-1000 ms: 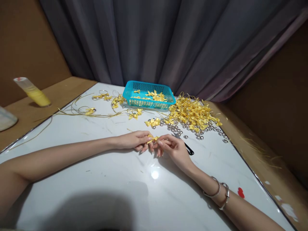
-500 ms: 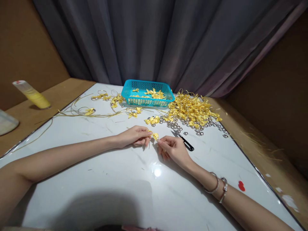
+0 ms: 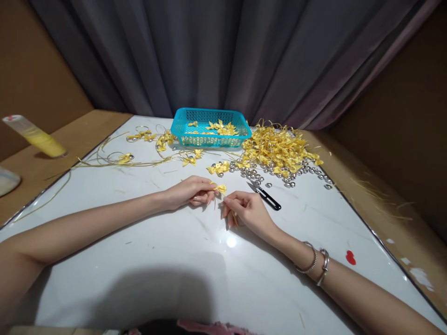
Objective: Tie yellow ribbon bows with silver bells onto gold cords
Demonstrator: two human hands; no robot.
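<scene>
Between the thumb and fingers of my left hand [image 3: 190, 191] is a small yellow ribbon bow [image 3: 221, 189], its loops pointing right. A thin strand hangs down below those fingertips. Just right of and below the bow, my right hand [image 3: 246, 207] is closed in a pinch, apart from the bow. A bit of gold-coloured strand shows under its curled fingers; what the fingertips grip is hidden. Behind the right hand lie black-handled thread snips [image 3: 265, 195], blades pointing up and left.
A turquoise basket [image 3: 213, 141] with yellow bows stands at the back. Right of it is a heap of yellow bows [image 3: 279, 149] with silver beads [image 3: 252, 174] in front. Gold cords [image 3: 139, 164] lie left. A tilted bottle [image 3: 38, 137] and a red piece [image 3: 350, 257] flank the sides.
My right hand has drawn slightly away from the bow, down and left, leaving it in my left hand. The whole view has shifted a little.
</scene>
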